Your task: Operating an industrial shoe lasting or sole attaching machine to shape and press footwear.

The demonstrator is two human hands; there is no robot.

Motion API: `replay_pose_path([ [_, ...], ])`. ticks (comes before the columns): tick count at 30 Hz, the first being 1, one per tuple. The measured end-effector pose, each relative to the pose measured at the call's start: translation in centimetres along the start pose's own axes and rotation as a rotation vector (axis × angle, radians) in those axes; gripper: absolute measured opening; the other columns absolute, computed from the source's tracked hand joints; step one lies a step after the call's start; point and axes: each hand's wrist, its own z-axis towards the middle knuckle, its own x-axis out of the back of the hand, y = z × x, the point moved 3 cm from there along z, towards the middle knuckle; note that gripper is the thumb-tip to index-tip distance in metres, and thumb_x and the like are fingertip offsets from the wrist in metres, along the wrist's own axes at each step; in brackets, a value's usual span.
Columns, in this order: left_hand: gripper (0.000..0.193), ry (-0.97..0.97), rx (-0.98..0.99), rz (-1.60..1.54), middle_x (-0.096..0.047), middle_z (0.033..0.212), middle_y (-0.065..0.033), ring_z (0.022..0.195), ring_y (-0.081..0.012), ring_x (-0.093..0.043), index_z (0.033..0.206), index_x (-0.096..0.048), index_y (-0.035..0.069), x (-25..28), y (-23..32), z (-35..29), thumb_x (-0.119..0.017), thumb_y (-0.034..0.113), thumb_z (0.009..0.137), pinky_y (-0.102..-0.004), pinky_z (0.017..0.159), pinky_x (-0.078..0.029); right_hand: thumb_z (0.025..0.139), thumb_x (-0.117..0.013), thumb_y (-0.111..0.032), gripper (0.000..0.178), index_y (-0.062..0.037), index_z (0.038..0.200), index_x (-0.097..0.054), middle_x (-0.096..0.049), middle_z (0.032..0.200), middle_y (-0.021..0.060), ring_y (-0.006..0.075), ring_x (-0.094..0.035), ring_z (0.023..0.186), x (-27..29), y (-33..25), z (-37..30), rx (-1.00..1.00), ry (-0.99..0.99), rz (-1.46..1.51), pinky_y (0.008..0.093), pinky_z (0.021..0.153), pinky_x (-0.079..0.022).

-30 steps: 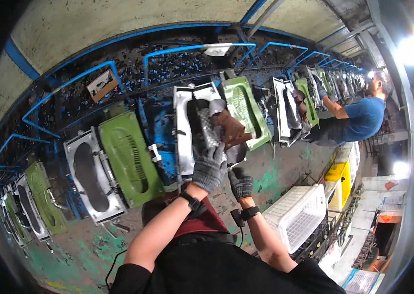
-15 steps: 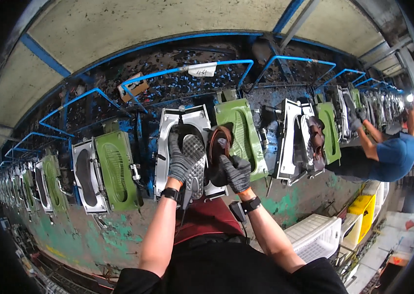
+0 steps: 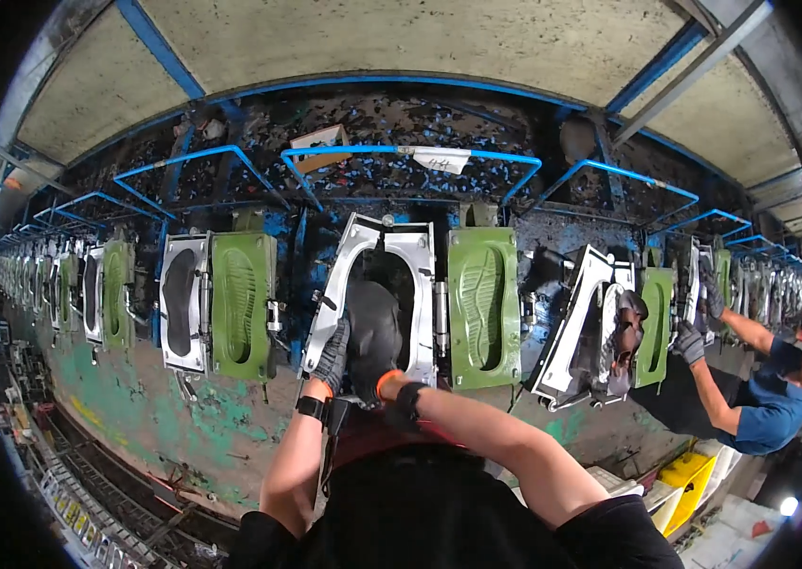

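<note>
A smooth dark foot-shaped form point(image 3: 375, 327) sits inside the open silver mould frame point(image 3: 423, 275) in front of me. Against its left side my left hand point(image 3: 332, 358), in a grey striped glove, is closed, fingers pointing away from me. My right hand point(image 3: 368, 387) reaches across to the form's near end. Its dark glove is blurred and partly behind the wrist, so its fingers cannot be made out. Joined to the frame's right side is a green mould half point(image 3: 483, 303) with a sole-shaped hollow. The brown shoe and grey sole seen earlier cannot be made out.
Similar moulds line both sides, among them a green half point(image 3: 242, 303) at left and a tilted silver frame point(image 3: 576, 327) at right. A blue rail point(image 3: 353, 150) runs behind. A co-worker point(image 3: 766, 379) handles moulds at right, near a yellow crate point(image 3: 685, 484).
My right hand has crossed leftward to the dark form. The grey sole and brown shoe have gone from plain sight. The scene has shifted right as my head turned left.
</note>
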Motion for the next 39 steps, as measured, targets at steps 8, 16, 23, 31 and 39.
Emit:
replay_pose_path([
  [8, 0.069, 0.107, -0.051, -0.119, -0.067, 0.132, -0.0183, 0.116, -0.0265, -0.062, 0.138, -0.060, -0.004, -4.2, -4.7, 5.1, -0.055, 0.055, 0.103, -0.0363, 0.103, -0.047, 0.097, -0.059, -0.033, 0.040, 0.0053, 0.108, -0.067, -0.072, 0.090, 0.0264, 0.0410, -0.070, 0.079, 12.1, 7.4, -3.7, -0.817, 0.458, 0.145, 0.0502, 0.071, -0.056],
  [16, 0.054, 0.047, -0.405, 0.155, -0.057, 0.148, -0.0127, 0.131, -0.0216, -0.053, 0.150, -0.049, 0.000, -7.7, 0.2, 3.8, -0.062, 0.027, 0.104, -0.0326, 0.113, -0.039, 0.091, -0.072, -0.033, 0.028, -0.0057, 0.096, -0.071, -0.072, 0.090, 0.0217, 0.0413, -0.070, 0.088, 9.9, 8.5, -7.5, -1.016, 0.495, 0.305, 0.0508, 0.074, -0.056],
  [23, 0.052, 0.049, -0.471, 0.056, -0.055, 0.151, -0.0160, 0.137, -0.0257, -0.051, 0.149, -0.050, -0.001, -12.0, 4.1, 9.5, -0.061, 0.025, 0.105, -0.0372, 0.118, -0.036, 0.089, -0.075, -0.028, 0.024, -0.0058, 0.098, -0.070, -0.070, 0.082, 0.0202, 0.0437, -0.068, 0.079, 11.7, 13.2, -7.7, -1.056, 0.708, 0.333, 0.0510, 0.067, -0.054],
  [31, 0.072, 0.168, -0.085, 0.050, -0.051, 0.152, -0.0205, 0.137, -0.0337, -0.049, 0.145, -0.051, -0.003, -14.2, 3.0, 6.3, -0.060, 0.053, 0.101, -0.0417, 0.117, -0.036, 0.089, -0.066, -0.034, 0.029, -0.0087, 0.103, -0.069, -0.073, 0.094, 0.0177, 0.0420, -0.070, 0.082, 9.0, 11.7, -11.0, -1.022, 0.407, 0.255, 0.0510, 0.073, -0.056],
  [39, 0.044, 0.193, -0.468, 1.058, -0.066, 0.124, -0.0268, 0.115, -0.0467, -0.062, 0.132, -0.065, 0.005, -11.6, 3.8, -1.4, -0.059, 0.009, 0.089, -0.0475, 0.101, -0.051, 0.086, -0.058, -0.022, 0.055, -0.0052, 0.138, -0.061, -0.063, 0.133, 0.0223, 0.0404, -0.050, 0.134, 17.9, 12.9, -1.6, -0.356, 0.553, 0.125, 0.0535, 0.115, -0.035],
])
